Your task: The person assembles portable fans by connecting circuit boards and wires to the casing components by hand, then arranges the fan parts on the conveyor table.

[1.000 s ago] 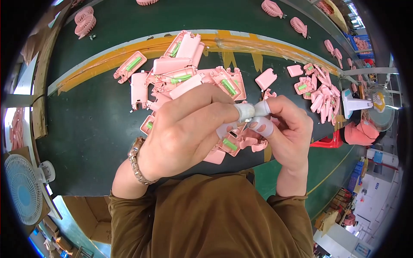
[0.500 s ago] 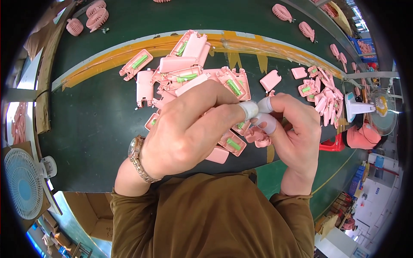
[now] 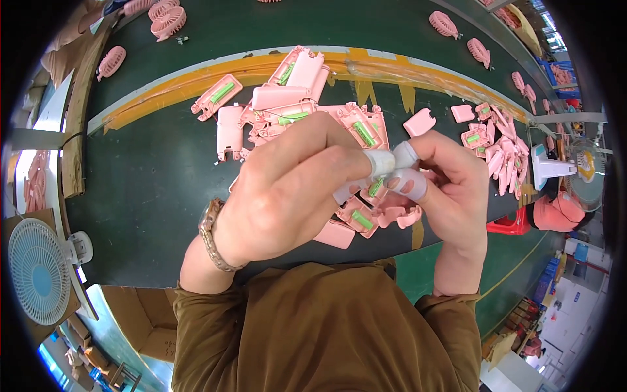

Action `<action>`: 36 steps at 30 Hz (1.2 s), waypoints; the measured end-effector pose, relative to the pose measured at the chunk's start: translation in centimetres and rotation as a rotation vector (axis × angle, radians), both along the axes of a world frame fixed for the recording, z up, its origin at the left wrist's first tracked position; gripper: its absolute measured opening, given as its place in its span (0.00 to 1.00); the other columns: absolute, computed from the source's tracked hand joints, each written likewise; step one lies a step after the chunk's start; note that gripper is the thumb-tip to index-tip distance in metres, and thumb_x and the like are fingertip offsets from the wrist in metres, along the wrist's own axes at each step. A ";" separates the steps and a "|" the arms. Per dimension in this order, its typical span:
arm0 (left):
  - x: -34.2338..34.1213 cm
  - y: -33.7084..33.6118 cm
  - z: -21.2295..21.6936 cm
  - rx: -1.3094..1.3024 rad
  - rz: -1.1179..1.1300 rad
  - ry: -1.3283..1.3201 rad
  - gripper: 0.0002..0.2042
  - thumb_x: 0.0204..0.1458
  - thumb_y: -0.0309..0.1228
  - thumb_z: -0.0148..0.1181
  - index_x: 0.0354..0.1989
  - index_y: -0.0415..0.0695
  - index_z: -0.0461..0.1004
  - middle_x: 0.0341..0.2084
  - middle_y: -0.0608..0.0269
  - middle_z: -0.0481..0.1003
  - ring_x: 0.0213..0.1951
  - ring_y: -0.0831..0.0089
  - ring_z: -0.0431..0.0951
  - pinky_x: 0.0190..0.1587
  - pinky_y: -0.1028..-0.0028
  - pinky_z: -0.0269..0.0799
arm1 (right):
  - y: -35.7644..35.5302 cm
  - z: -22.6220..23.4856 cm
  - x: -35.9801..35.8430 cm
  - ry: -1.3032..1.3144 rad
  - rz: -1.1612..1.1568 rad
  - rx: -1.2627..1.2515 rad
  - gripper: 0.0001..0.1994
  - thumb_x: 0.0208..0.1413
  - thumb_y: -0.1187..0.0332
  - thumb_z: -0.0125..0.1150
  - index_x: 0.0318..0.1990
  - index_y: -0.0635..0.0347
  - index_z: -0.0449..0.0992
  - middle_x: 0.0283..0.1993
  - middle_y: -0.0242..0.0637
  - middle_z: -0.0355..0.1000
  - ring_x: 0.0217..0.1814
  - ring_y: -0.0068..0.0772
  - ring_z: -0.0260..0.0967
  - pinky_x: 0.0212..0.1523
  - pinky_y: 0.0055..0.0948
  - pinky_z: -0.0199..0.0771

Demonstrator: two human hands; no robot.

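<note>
My left hand (image 3: 284, 189), wearing a bracelet watch (image 3: 208, 238), has its fingers closed in a pinch. It meets the closed fingertips of my right hand (image 3: 454, 189) over the near part of the table. Whitish covers wrap several fingertips on both hands. What sits between the fingers is hidden; only a bit of pink shows behind the right fingers. Just below them lie an open pink casing half with a green cylindrical cell (image 3: 361, 221) and a curved pink piece (image 3: 409, 216). A smooth pink casing cover (image 3: 336, 234) rests by the table edge.
Beyond my hands is a pile of pink casings (image 3: 282, 98), some with green cells and thin wires. More pink parts (image 3: 506, 153) are heaped at right. Pink fan heads (image 3: 168, 24) lie past the yellow-taped ledge (image 3: 215, 73). Desk fans (image 3: 40, 271) flank the table; a cardboard box (image 3: 140, 320) sits below left.
My view has shifted slightly, so the table appears a little further right. Both hands stay pinched together at nearly the same place. Some fan heads at the far left lie differently.
</note>
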State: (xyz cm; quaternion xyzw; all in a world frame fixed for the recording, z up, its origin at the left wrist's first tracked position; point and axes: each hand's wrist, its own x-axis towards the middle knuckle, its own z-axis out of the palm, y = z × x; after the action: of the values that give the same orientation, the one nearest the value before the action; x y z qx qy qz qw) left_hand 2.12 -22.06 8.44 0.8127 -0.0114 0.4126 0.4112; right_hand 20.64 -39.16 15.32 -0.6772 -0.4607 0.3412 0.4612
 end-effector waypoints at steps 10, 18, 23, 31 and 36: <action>-0.3 0.6 1.7 -0.084 -0.029 0.029 0.12 0.54 0.14 0.76 0.47 0.37 0.89 0.36 0.57 0.83 0.36 0.66 0.84 0.37 0.67 0.80 | 1.2 -2.1 1.0 0.362 0.039 0.079 0.07 0.72 0.76 0.76 0.49 0.69 0.83 0.41 0.36 0.87 0.40 0.21 0.87 0.39 0.24 0.90; 6.0 4.9 0.7 -0.107 -0.013 0.237 0.09 0.61 0.19 0.72 0.49 0.37 0.87 0.38 0.49 0.82 0.42 0.49 0.85 0.47 0.54 0.82 | 4.4 -5.5 6.0 0.318 -0.113 0.091 0.05 0.77 0.75 0.72 0.53 0.66 0.83 0.46 0.36 0.88 0.44 0.20 0.85 0.48 0.21 0.85; 15.4 14.7 1.7 0.200 0.293 0.028 0.07 0.65 0.22 0.74 0.49 0.37 0.88 0.42 0.48 0.85 0.43 0.50 0.88 0.47 0.60 0.84 | -1.5 -17.1 17.9 -0.365 -0.518 0.136 0.25 0.68 0.64 0.81 0.69 0.60 0.82 0.71 0.42 0.80 0.72 0.38 0.77 0.70 0.38 0.76; 23.3 24.2 -6.7 0.713 0.204 0.788 0.12 0.68 0.40 0.71 0.55 0.53 0.90 0.43 0.59 0.92 0.47 0.52 0.93 0.50 0.53 0.88 | -4.1 -22.8 19.9 -0.595 -0.544 0.138 0.29 0.64 0.65 0.82 0.70 0.59 0.81 0.77 0.46 0.76 0.79 0.48 0.73 0.77 0.45 0.70; 34.9 34.8 -6.9 0.630 0.632 0.845 0.23 0.70 0.53 0.70 0.70 0.62 0.87 0.66 0.52 0.86 0.68 0.49 0.85 0.68 0.41 0.81 | -2.6 -25.3 19.6 -0.511 -0.459 0.158 0.30 0.63 0.65 0.83 0.71 0.59 0.80 0.77 0.46 0.75 0.80 0.49 0.72 0.78 0.46 0.70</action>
State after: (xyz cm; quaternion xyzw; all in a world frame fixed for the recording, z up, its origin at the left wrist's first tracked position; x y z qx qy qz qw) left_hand 37.01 12.73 1.59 0.9525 0.2726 0.1336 -0.0222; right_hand 40.24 -41.76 -9.97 -0.7888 -0.4220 0.0115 0.4467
